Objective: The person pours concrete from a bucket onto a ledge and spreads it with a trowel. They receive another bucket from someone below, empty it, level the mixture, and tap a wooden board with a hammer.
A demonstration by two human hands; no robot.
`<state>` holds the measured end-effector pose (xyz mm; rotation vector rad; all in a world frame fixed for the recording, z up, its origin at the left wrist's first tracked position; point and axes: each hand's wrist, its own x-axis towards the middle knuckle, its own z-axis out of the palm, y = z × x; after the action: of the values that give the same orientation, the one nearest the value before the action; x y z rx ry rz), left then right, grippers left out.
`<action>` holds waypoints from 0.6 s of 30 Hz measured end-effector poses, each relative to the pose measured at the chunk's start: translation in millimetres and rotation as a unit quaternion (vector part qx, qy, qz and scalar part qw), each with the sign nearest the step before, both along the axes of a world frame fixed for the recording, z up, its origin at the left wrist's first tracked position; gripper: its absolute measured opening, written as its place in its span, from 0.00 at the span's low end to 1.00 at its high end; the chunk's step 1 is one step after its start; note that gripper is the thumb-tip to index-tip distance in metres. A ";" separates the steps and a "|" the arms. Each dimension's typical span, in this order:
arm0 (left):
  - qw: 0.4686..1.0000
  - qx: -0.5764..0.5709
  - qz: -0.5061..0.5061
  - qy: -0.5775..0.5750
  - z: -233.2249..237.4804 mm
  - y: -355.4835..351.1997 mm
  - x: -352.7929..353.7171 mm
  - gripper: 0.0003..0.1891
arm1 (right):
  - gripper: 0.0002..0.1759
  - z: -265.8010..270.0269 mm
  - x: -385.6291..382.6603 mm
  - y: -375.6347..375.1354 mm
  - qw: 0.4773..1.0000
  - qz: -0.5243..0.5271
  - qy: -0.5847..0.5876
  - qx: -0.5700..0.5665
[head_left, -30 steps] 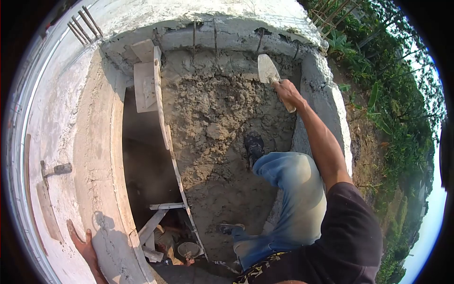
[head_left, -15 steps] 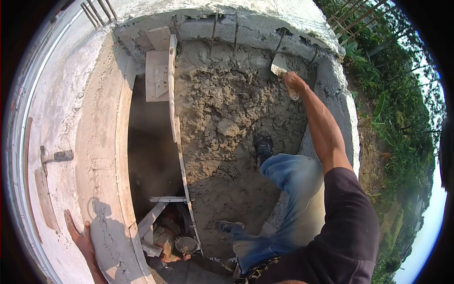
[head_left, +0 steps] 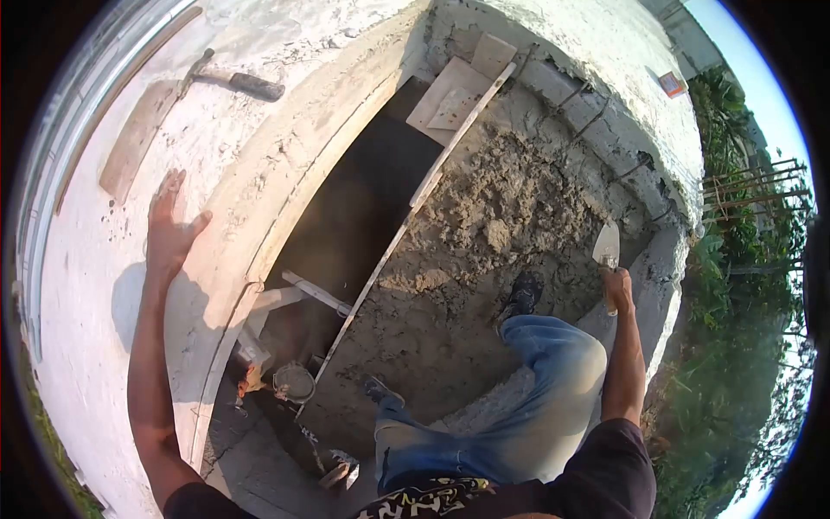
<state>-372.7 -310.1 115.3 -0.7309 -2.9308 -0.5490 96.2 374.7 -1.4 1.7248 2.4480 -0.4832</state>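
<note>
My left hand [head_left: 171, 229] lies flat with fingers apart on the pale concrete ledge, close to the lower end of a flat wooden board [head_left: 143, 143]. A hammer [head_left: 238, 80] with a dark handle lies by the board's upper end. My right hand [head_left: 616, 287] is closed round the handle of a trowel [head_left: 608, 245]. The trowel's metal blade points away from me, over the wet concrete [head_left: 510, 199] near the right-hand wall. The concrete is lumpy in the middle and smoother near my feet.
A dark opening [head_left: 354, 190] runs along the left of the concrete, edged by a thin formwork board [head_left: 380, 265]. Below it, a person is partly visible near a round container [head_left: 294, 382]. Rebar stubs [head_left: 631, 169] stick out at the far wall. Greenery drops away on the right.
The view has turned, so the slab now slants across it and more of my left arm shows. My right hand still grips the trowel; my left hand remains on the ledge.
</note>
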 end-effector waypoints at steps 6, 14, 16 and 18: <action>0.995 -0.018 -0.012 0.098 -14.6 -16.4 -5.9 0.43 | 0.21 105.4 -130.2 -144.0 0.971 0.222 0.085 0.021; 0.972 0.043 0.101 0.206 -12.3 -110.1 48.4 0.38 | 0.20 183.1 -381.0 -435.5 0.796 0.336 0.350 -0.363; 0.972 -0.037 0.163 0.162 -24.4 -146.9 62.8 0.39 | 0.26 146.2 -473.2 -468.7 0.768 0.355 0.363 -0.390; 0.971 -0.030 0.164 0.170 -23.2 -160.9 77.3 0.39 | 0.25 110.3 -526.1 -503.9 0.785 0.429 0.317 -0.317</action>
<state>-295.3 -471.0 92.1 -0.2939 -2.6701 -0.2739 -429.9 -129.2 108.8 0.0993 2.5894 -1.6492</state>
